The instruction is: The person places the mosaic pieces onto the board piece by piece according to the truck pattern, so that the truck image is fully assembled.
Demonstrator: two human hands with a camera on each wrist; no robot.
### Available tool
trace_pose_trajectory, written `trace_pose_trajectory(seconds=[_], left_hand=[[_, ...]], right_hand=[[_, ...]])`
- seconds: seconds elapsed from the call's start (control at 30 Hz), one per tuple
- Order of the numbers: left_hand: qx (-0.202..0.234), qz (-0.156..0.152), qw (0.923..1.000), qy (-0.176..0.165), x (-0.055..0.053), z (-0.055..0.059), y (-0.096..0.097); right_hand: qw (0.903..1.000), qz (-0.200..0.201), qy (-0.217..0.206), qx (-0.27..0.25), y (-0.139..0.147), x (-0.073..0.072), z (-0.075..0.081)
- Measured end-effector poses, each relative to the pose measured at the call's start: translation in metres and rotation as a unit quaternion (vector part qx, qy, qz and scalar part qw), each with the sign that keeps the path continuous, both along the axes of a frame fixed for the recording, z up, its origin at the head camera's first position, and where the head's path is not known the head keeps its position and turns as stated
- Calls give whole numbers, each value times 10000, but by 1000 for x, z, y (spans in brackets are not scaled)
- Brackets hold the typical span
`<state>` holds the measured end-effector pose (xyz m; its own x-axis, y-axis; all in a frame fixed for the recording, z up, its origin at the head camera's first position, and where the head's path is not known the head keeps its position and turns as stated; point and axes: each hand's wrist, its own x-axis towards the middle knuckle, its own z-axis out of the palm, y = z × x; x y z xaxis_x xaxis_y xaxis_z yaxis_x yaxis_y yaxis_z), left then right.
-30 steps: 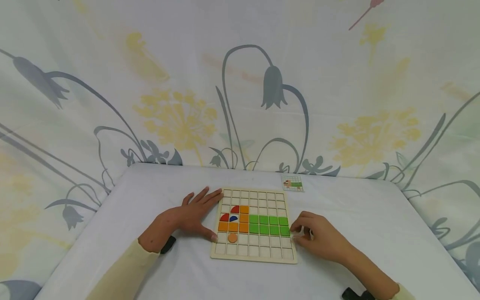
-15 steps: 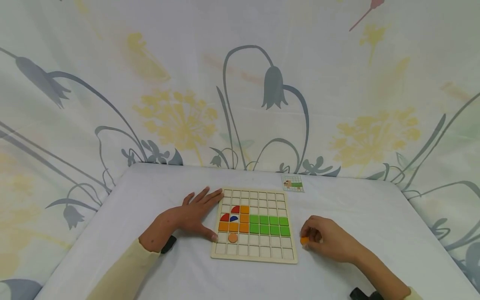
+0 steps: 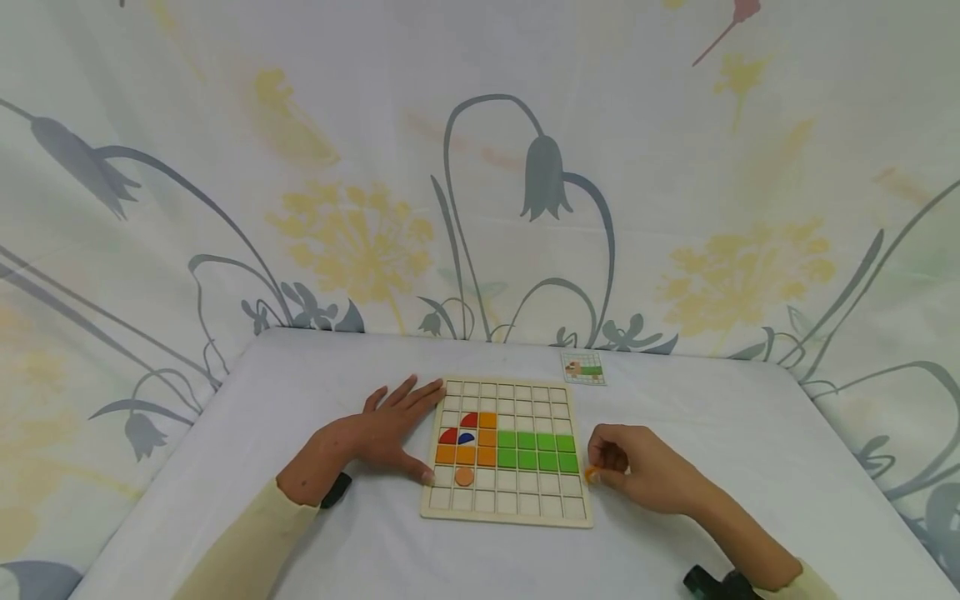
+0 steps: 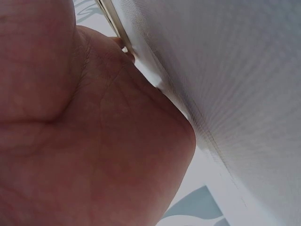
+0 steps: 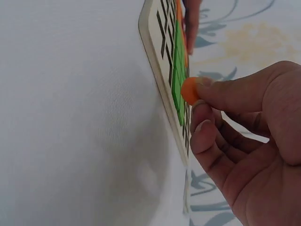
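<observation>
My right hand [image 3: 647,471] pinches a small round orange piece [image 5: 190,91] between thumb and fingertips, right at the right edge of the wooden grid board [image 3: 517,505]. The piece overlaps the board's rim in the head view. My left hand [image 3: 384,429] lies with fingers spread along the board's left side, fingertips at the upper corner and thumb lower down. Set into the board are green squares [image 3: 527,450], orange squares [image 3: 465,456], red quarter-round pieces [image 3: 469,420] and a blue half-round piece [image 3: 466,439]. One orange disc [image 3: 464,477] sits below the orange row.
A small pattern card [image 3: 583,367] lies on the white-covered table [image 3: 360,533] behind the board's right corner. Behind the table hangs a flower-printed cloth [image 3: 360,167]. A black wrist strap [image 3: 720,583] shows on the right arm.
My right hand drew back a little from the board's right edge, bringing the orange piece into sight, then came left again to that edge with it. My left hand has stayed in place.
</observation>
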<state>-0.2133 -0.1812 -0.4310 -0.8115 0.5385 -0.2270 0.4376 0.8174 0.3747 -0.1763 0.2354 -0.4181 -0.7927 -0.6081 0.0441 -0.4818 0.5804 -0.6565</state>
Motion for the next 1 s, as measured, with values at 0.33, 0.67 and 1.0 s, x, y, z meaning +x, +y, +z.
trace_pose_trajectory(seconds=[0.33, 0.67, 1.0], left_hand=[[17, -44, 10000, 2, 0, -1, 0], [1, -18, 10000, 20, -1, -1, 0], [17, 2, 10000, 28, -1, -3, -1]], right_hand=[[9991, 83, 71, -410, -41, -5, -7], [9990, 249, -80, -359, -68, -3, -9], [9993, 211, 14, -311, -71, -1, -12]])
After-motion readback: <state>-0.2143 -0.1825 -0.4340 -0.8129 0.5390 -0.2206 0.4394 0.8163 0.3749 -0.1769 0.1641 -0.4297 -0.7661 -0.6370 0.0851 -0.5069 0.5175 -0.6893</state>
